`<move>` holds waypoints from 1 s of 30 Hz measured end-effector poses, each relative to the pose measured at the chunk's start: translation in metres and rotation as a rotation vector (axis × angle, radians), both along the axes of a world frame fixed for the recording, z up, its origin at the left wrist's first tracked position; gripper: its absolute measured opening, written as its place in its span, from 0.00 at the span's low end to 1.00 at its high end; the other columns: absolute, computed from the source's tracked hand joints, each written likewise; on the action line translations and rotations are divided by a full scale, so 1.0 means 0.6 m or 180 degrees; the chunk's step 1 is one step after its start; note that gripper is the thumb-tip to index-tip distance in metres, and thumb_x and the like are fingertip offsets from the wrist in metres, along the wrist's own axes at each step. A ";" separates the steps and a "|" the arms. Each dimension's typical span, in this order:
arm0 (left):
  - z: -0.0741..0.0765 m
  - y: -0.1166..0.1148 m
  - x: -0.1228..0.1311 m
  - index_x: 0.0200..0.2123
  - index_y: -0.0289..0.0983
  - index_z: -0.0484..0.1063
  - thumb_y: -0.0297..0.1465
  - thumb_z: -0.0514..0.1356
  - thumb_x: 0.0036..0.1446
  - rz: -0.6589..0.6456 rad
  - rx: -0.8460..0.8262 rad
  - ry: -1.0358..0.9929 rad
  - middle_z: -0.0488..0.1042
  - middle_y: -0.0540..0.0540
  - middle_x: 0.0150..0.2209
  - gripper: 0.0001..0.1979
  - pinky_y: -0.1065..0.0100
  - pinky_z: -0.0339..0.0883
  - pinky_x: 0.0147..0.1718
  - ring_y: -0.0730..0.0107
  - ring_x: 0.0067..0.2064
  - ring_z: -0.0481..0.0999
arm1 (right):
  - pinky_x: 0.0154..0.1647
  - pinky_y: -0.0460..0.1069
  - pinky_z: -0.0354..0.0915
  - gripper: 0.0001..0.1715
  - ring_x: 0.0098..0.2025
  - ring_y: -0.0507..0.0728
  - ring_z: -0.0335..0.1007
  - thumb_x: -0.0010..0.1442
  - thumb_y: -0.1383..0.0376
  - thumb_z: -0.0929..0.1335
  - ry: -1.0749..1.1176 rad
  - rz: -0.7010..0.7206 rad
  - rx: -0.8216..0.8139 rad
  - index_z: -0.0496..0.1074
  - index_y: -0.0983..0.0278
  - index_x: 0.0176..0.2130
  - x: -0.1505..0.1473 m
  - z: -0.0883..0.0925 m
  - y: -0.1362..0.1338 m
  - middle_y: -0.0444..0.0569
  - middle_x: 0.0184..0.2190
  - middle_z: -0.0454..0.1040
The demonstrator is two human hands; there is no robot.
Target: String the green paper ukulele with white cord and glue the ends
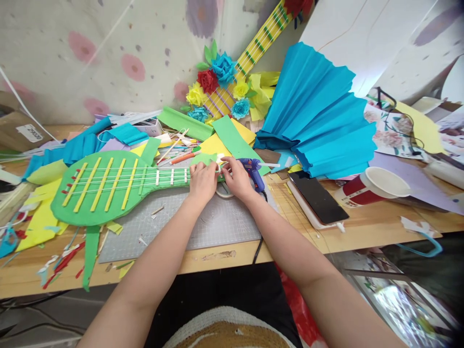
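Observation:
A green paper guitar [105,186] with yellow strips and white strings lies flat on a grey cutting mat [203,227]. My left hand [202,181] rests on the head end of its neck, fingers curled and pinching there. My right hand [237,178] sits right beside it, fingers pinched on a small white piece [220,158] at the same end. A roll of tape [224,192] lies under my hands. A blue glue gun [254,172] lies just right of my right hand.
A second, finished paper guitar with paper flowers [221,82] leans on the wall. A big blue pleated paper fan [319,125] stands at right. A phone [317,197] and a red paper cup [369,186] lie on the wooden table. Coloured paper scraps [47,217] cover the left.

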State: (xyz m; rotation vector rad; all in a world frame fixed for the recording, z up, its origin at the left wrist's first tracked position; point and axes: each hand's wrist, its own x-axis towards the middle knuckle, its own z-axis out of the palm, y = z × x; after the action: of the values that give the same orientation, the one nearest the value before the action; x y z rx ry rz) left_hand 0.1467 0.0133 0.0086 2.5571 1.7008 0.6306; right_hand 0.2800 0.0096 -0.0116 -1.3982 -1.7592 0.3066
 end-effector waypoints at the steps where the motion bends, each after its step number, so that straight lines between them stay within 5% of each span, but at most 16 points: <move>1: -0.001 0.000 -0.001 0.41 0.39 0.68 0.31 0.53 0.59 0.0021 -0.0026 -0.0112 0.76 0.44 0.34 0.08 0.57 0.53 0.45 0.56 0.45 0.68 | 0.44 0.54 0.63 0.18 0.46 0.61 0.66 0.59 0.69 0.61 -0.0083 -0.0015 0.0031 0.66 0.63 0.50 0.000 0.003 -0.001 0.50 0.34 0.75; 8: -0.006 -0.001 0.003 0.40 0.39 0.66 0.33 0.61 0.51 0.0214 -0.0135 -0.0563 0.77 0.47 0.33 0.12 0.56 0.52 0.46 0.55 0.44 0.68 | 0.45 0.54 0.63 0.20 0.48 0.61 0.66 0.59 0.70 0.62 -0.0532 0.0157 0.0164 0.67 0.62 0.51 -0.002 0.020 -0.008 0.50 0.36 0.75; 30: -0.010 0.007 0.023 0.42 0.36 0.64 0.31 0.53 0.53 0.0329 0.0059 -0.0193 0.75 0.40 0.36 0.12 0.54 0.50 0.49 0.51 0.46 0.68 | 0.47 0.52 0.63 0.18 0.46 0.58 0.67 0.59 0.71 0.62 -0.0895 0.0410 0.0035 0.69 0.61 0.48 0.004 0.036 -0.006 0.50 0.38 0.75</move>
State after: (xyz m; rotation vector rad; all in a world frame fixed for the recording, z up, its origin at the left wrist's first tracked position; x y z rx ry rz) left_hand 0.1607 0.0174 0.0028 2.4478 1.8256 0.7238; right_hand 0.2823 0.0060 0.0102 -1.3748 -2.0821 0.1743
